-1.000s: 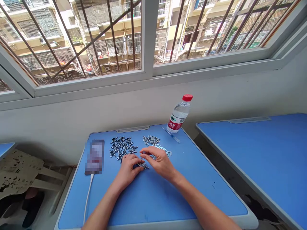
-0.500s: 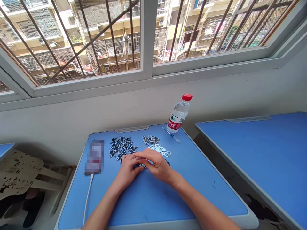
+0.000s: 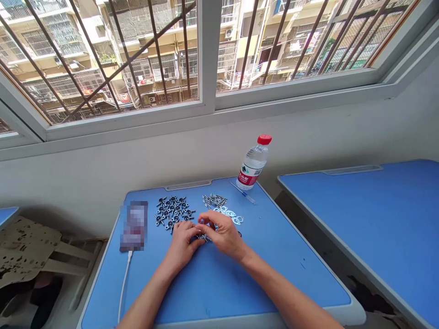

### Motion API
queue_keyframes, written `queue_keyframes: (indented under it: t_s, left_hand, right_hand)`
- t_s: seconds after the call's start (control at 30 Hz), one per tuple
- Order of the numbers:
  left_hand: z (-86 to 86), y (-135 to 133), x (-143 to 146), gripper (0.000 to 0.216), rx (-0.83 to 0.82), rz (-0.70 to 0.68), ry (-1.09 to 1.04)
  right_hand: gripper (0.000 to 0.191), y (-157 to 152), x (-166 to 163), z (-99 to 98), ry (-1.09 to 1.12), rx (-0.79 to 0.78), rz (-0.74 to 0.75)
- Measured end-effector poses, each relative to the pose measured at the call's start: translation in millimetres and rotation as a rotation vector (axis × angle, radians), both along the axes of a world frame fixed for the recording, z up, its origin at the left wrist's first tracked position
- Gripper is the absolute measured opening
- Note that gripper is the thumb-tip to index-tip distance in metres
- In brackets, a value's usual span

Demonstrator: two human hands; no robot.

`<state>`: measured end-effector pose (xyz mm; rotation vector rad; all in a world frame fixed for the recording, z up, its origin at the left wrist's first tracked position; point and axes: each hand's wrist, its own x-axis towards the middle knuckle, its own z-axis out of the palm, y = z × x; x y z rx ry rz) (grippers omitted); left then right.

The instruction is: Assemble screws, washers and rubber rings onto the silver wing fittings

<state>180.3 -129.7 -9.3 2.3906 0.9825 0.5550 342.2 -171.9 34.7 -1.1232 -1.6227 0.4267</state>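
Observation:
My left hand (image 3: 185, 238) rests low over the desk with fingers bent and pressed together; what they hold is hidden. Close against it, my right hand (image 3: 221, 233) pinches a small purplish, round-ended piece (image 3: 201, 221) between thumb and fingers. Under and between the hands, small shiny metal parts (image 3: 204, 237) show in part. Just beyond the left hand lies a cluster of black-and-silver round parts with stems (image 3: 174, 209). Past the right hand are flat silver ring-shaped plates (image 3: 236, 218) and a pile of small metal screws (image 3: 214, 200).
The blue desk (image 3: 274, 269) carries a phone (image 3: 134, 226) with a white cable (image 3: 124, 283) at left. A water bottle (image 3: 253, 167) with a red cap and a pen (image 3: 244, 193) are at the back right. Another blue desk (image 3: 370, 201) stands right, a stool (image 3: 27, 246) left.
My right hand's fingers have lifted and curled, so the purplish round-ended piece now shows between them. My left hand keeps nearly the same place. The view has shifted slightly.

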Motion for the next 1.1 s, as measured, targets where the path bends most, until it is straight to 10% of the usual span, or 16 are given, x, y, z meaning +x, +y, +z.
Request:
queue_keyframes:
  t_s: [1.1]
  left_hand:
    - [3.3,-1.1,-0.2,0.012,-0.012,-0.004,0.007]
  right_hand:
    - [0.024,1.0,14.0,3.9,-0.078,0.012,0.145]
